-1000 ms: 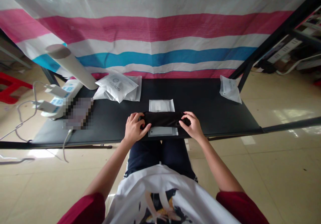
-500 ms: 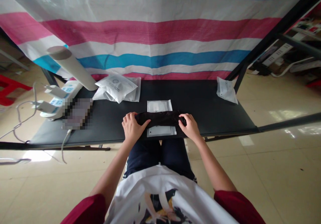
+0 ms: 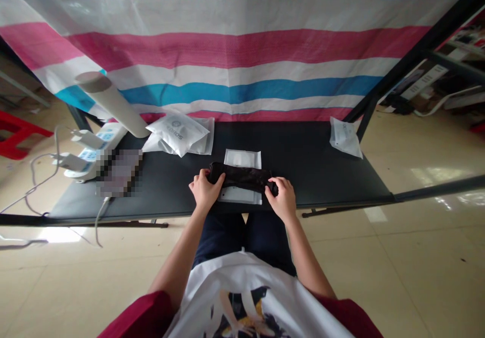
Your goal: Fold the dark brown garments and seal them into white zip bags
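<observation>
A folded black cloth (image 3: 242, 176) lies across a flat white plastic pouch (image 3: 242, 159) near the front edge of the black table (image 3: 310, 171). My left hand (image 3: 204, 191) pinches the cloth's left end with curled fingers. My right hand (image 3: 282, 199) grips the cloth's right end the same way. The cloth sits slightly slanted, its left end farther from me than its right. Part of the pouch shows above and below the cloth.
A pile of white pouches (image 3: 180, 133) lies at the back left beside a cardboard tube (image 3: 111, 103). A power strip with plugs (image 3: 89, 148) and a blurred object (image 3: 117, 171) sit at the left. One more pouch (image 3: 344, 137) lies at the back right. A striped tarp (image 3: 242, 50) hangs behind.
Both hands drew closer together along the cloth, which now looks shorter and slanted. The right hand came nearer to me.
</observation>
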A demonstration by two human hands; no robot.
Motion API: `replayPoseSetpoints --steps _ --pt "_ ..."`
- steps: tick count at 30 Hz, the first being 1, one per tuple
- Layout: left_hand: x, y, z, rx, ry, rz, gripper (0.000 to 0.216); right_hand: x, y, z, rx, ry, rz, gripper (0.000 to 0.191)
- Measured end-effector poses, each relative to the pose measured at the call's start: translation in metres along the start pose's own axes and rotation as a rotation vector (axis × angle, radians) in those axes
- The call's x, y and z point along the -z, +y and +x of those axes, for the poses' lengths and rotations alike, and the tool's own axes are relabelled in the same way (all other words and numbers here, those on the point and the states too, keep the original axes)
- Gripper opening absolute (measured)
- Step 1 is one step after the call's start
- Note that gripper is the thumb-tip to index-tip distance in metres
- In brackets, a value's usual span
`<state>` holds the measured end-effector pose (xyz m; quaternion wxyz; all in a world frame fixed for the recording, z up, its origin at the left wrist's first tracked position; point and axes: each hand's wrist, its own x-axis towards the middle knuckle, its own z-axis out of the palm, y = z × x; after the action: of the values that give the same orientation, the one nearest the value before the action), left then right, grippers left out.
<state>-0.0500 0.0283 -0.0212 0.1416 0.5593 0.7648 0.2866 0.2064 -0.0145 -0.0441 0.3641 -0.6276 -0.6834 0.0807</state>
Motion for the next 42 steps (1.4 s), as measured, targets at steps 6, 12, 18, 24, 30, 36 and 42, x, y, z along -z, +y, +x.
replayPoseSetpoints --steps 6,12,18,24,30,36,42 --pt "0.003 -0.006 -0.005 0.013 0.009 -0.156 0.042 0.000 0.000 0.000 0.016 0.012 -0.036 0.019" --pt "-0.001 -0.009 -0.006 -0.024 0.035 -0.198 0.051 -0.002 -0.001 0.000 0.035 0.054 -0.037 0.025" --pt "0.005 -0.011 -0.025 -0.213 -0.035 -0.368 0.057 -0.003 0.003 0.001 -0.064 0.163 -0.032 0.018" --pt "0.016 -0.010 -0.079 -0.473 -0.222 -0.077 0.040 -0.009 0.018 0.038 -0.107 -0.016 -0.100 0.020" --pt "0.011 0.010 -0.119 -0.502 -0.297 0.081 0.054 -0.033 0.008 0.093 -0.018 -0.125 -0.072 0.019" --pt "0.007 0.026 -0.107 -0.589 -0.211 0.198 0.037 -0.052 -0.012 0.113 -0.012 -0.265 -0.067 0.027" --pt "0.014 0.023 -0.080 -0.828 -0.452 0.035 0.030 -0.030 -0.015 0.099 0.066 -0.242 0.010 0.033"
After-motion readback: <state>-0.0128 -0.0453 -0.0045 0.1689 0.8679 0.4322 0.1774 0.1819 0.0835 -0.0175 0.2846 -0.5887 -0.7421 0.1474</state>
